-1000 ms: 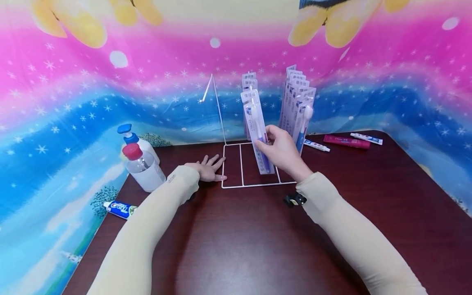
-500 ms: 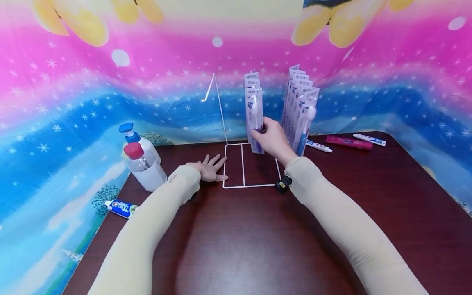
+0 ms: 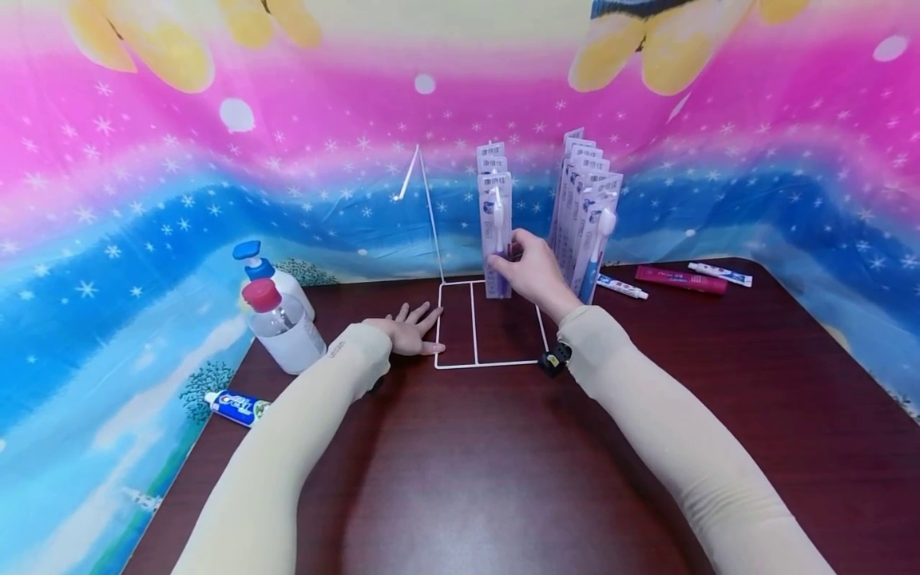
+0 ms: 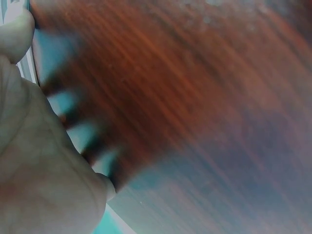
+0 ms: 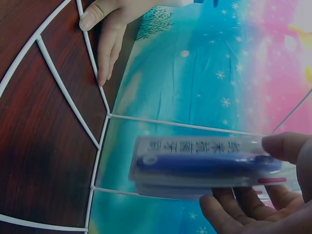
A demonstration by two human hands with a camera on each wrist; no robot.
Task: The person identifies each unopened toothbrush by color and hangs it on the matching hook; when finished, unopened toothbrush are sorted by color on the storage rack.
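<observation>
My right hand [image 3: 539,271] pinches a packaged toothbrush [image 3: 494,231] with a purple handle between thumb and fingers. It stands upright at the front of a short row of similar packs at the rack's middle. In the right wrist view the handle end of the toothbrush pack [image 5: 204,165] shows, with another pack close behind it. My left hand [image 3: 408,329] lies palm down on the table with fingers spread, its fingertips at the left bar of the white wire rack [image 3: 474,327]. Part of the left palm [image 4: 44,151] fills the left wrist view's edge.
A longer row of toothbrush packs [image 3: 585,216] hangs at the rack's right. Toothpaste tubes [image 3: 681,279] lie beyond it. Left of the rack stand a red-capped bottle [image 3: 287,331] and a blue-topped pump bottle [image 3: 247,255]. A blue toothpaste tube [image 3: 235,406] lies near the left arm.
My right hand has carried the purple toothbrush pack back and slightly up, from tilted in front of the middle row to upright against it. The left hand has stayed put.
</observation>
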